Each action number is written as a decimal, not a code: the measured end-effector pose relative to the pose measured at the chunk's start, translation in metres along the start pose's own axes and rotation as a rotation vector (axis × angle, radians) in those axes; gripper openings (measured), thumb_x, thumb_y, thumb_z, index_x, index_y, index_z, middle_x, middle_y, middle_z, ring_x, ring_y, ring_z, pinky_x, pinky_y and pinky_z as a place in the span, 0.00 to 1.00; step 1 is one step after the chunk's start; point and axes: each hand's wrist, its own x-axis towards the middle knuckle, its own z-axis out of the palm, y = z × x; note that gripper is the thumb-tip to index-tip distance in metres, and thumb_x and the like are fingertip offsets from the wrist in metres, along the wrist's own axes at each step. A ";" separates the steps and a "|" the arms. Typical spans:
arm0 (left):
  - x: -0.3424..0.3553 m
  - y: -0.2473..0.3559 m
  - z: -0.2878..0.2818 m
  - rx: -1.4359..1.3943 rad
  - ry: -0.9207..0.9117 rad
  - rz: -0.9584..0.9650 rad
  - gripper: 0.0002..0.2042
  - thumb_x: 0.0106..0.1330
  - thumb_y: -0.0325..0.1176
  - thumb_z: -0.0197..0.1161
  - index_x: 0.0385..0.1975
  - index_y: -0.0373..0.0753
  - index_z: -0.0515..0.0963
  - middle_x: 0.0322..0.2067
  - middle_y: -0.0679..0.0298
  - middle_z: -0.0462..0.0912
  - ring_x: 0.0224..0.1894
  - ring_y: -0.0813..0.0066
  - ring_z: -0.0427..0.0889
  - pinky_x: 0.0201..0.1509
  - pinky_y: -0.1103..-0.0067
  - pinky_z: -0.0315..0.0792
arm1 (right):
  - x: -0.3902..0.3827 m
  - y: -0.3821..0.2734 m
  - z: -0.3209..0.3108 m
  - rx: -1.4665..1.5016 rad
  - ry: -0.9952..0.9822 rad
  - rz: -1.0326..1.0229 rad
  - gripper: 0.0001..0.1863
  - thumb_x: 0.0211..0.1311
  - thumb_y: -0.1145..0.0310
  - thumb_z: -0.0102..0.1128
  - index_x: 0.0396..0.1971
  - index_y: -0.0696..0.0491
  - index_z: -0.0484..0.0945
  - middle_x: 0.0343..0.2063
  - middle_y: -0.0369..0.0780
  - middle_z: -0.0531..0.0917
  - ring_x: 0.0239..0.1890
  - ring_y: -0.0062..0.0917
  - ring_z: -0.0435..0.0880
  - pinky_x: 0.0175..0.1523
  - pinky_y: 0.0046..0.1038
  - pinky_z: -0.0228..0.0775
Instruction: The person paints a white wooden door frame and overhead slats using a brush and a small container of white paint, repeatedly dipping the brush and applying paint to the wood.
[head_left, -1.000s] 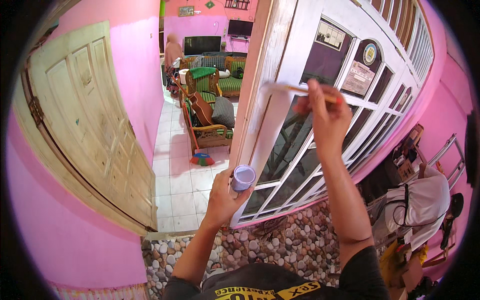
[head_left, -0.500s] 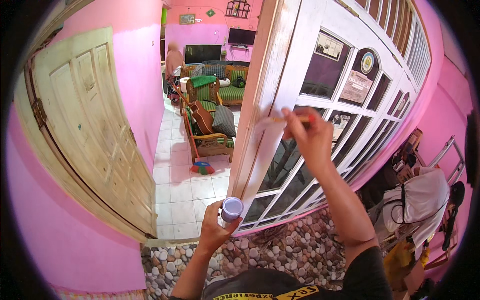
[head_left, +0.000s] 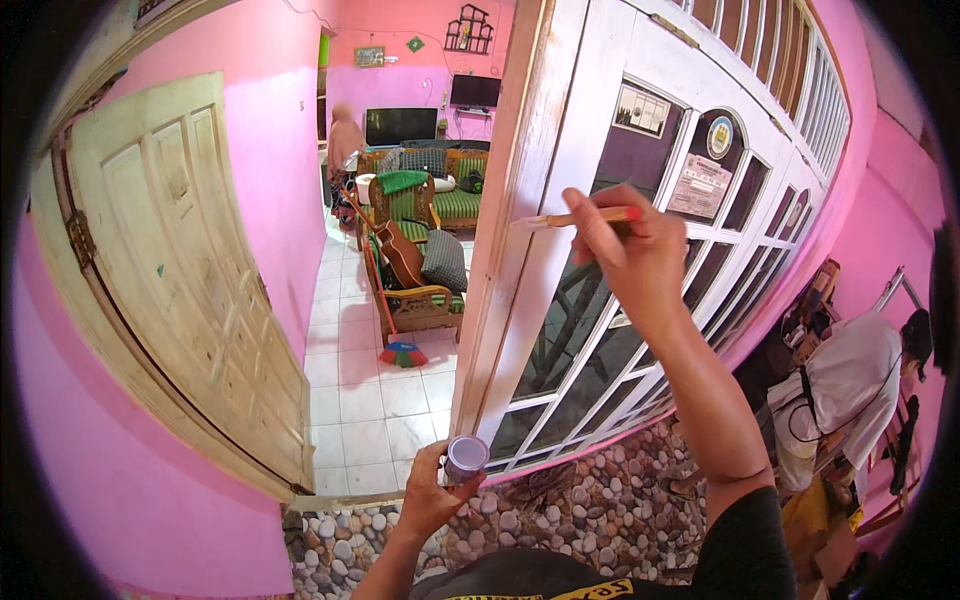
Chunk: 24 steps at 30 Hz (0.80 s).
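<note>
My right hand (head_left: 635, 250) pinches a paintbrush (head_left: 585, 217) by its wooden handle, which has a red end. The pale bristles point left and meet the door frame post (head_left: 513, 260), whose front looks partly white and partly bare pinkish-brown. Lower down, my left hand (head_left: 432, 490) is wrapped round a small round cup (head_left: 467, 455) with whitish content, held upright beside the foot of the post. White-painted window framing (head_left: 575, 130) with glass panes stands just right of the post, behind my right hand.
A worn cream door (head_left: 185, 260) stands open at left. Past the doorway are a broom (head_left: 403, 352), a guitar (head_left: 400, 255), green-striped seats (head_left: 457, 205) and a person (head_left: 345, 145). Pebble-patterned flooring (head_left: 560, 515) lies below me. White cloth (head_left: 845, 385) hangs among clutter at right.
The brush has gone from blurred to sharp, its tip now slightly higher and further left on the post. The cup in my left hand sits lower in view. The view has shifted slightly.
</note>
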 end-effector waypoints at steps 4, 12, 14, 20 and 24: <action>-0.001 0.005 0.001 -0.014 -0.023 -0.038 0.31 0.52 0.39 0.80 0.54 0.37 0.74 0.48 0.53 0.78 0.52 0.55 0.79 0.56 0.67 0.74 | 0.047 -0.001 -0.010 -0.055 0.139 -0.149 0.14 0.66 0.64 0.69 0.29 0.60 0.82 0.18 0.36 0.83 0.21 0.15 0.81 0.26 0.17 0.72; -0.007 0.005 0.005 -0.025 -0.034 -0.061 0.32 0.52 0.39 0.81 0.55 0.37 0.74 0.48 0.54 0.79 0.52 0.60 0.79 0.55 0.70 0.74 | 0.113 -0.024 -0.032 0.201 0.372 -0.496 0.14 0.69 0.65 0.66 0.39 0.64 0.84 0.25 0.42 0.87 0.28 0.22 0.88 0.36 0.22 0.81; -0.009 0.003 0.005 -0.023 -0.040 -0.080 0.33 0.52 0.38 0.81 0.56 0.37 0.74 0.49 0.56 0.79 0.51 0.64 0.79 0.53 0.72 0.73 | 0.093 -0.010 -0.027 -0.169 0.428 -0.485 0.13 0.68 0.67 0.66 0.42 0.63 0.83 0.30 0.42 0.89 0.33 0.22 0.90 0.40 0.22 0.83; -0.012 -0.003 0.004 -0.028 -0.017 -0.047 0.33 0.51 0.38 0.82 0.56 0.37 0.74 0.49 0.56 0.80 0.50 0.64 0.80 0.52 0.73 0.73 | -0.001 0.031 0.002 -0.449 0.194 -0.424 0.14 0.60 0.60 0.74 0.36 0.54 0.84 0.24 0.41 0.86 0.23 0.27 0.87 0.29 0.26 0.77; -0.011 0.004 -0.001 -0.041 -0.036 -0.106 0.31 0.52 0.39 0.81 0.54 0.37 0.75 0.48 0.53 0.77 0.52 0.56 0.79 0.53 0.67 0.78 | -0.035 0.030 -0.003 -0.311 0.128 -0.350 0.14 0.61 0.59 0.73 0.34 0.55 0.84 0.21 0.40 0.86 0.22 0.24 0.86 0.28 0.25 0.76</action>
